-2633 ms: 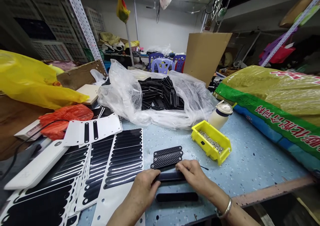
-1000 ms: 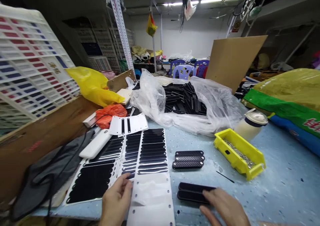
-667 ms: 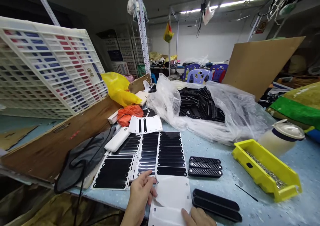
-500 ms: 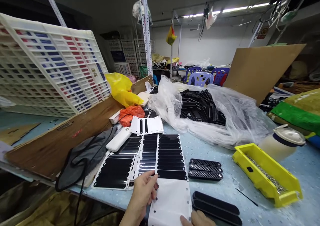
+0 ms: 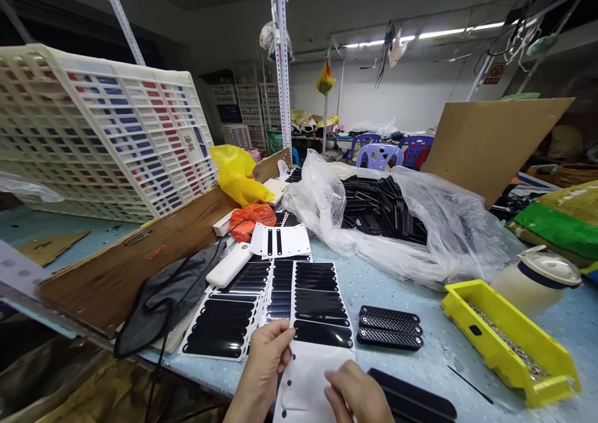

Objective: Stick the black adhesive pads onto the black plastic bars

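My left hand (image 5: 266, 354) pinches the left edge of a white backing sheet of black strip stickers (image 5: 322, 301) between thumb and forefinger. Black strips cover the sheet's far part; its near part is bare white with dark dots along the edge. Over that bare part is my right hand (image 5: 359, 392), slightly blurred, fingers bent and apart, with nothing visible in them. Beside it lie long smooth black strips (image 5: 411, 395), partly hidden by the hand. Farther up is a row of black textured handle-like pieces (image 5: 390, 327). More sticker sheets (image 5: 222, 323) lie to the left.
A yellow bin (image 5: 509, 342) of small metal parts stands right, near a pale jug (image 5: 537, 280). Clear plastic (image 5: 448, 242) surrounds a heap of black pieces (image 5: 383, 208) behind. At left are a white device (image 5: 228, 266), dark cloth (image 5: 163, 292), a wooden board (image 5: 135, 255) and a white crate (image 5: 140, 130).
My right hand has moved up and left over the white part of the sheet. My left hand keeps its pinch on the edge. The camera view has shifted slightly.
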A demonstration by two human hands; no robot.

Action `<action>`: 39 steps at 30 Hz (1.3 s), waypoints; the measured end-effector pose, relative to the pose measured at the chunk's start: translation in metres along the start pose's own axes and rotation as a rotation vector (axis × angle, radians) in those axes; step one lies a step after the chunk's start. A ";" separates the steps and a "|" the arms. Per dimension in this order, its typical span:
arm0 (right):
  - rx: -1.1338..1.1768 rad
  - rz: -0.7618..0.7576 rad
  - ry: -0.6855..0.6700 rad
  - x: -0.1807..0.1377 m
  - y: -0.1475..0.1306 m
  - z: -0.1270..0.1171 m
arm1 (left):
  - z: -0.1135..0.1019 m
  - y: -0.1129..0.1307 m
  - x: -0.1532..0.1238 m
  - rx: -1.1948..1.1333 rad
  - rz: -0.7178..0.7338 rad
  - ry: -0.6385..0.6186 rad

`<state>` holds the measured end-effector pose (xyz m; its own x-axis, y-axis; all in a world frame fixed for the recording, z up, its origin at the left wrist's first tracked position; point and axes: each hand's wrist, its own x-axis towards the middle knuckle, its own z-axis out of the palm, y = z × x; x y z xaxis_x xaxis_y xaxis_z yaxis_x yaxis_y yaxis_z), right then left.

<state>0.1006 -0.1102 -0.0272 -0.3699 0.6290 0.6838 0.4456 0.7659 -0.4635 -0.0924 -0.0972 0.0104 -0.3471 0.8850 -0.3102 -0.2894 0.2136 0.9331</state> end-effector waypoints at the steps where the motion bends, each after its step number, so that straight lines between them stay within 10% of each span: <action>1: 0.059 0.019 0.002 0.012 0.001 0.005 | 0.000 0.001 -0.003 -0.014 0.015 -0.004; 14: 0.486 0.740 -0.252 0.073 -0.015 0.030 | 0.008 0.017 -0.011 0.131 0.069 -0.131; 26: 0.509 0.868 -0.221 0.093 -0.007 0.027 | 0.010 0.015 -0.004 0.180 0.082 -0.195; 39: 0.755 1.019 0.143 0.059 0.058 -0.103 | -0.025 -0.009 0.039 0.470 0.206 0.115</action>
<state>0.1881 -0.0423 0.0443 -0.0233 0.9904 -0.1363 -0.1147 -0.1381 -0.9838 -0.1255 -0.0750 -0.0141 -0.4582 0.8826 -0.1049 0.2176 0.2259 0.9496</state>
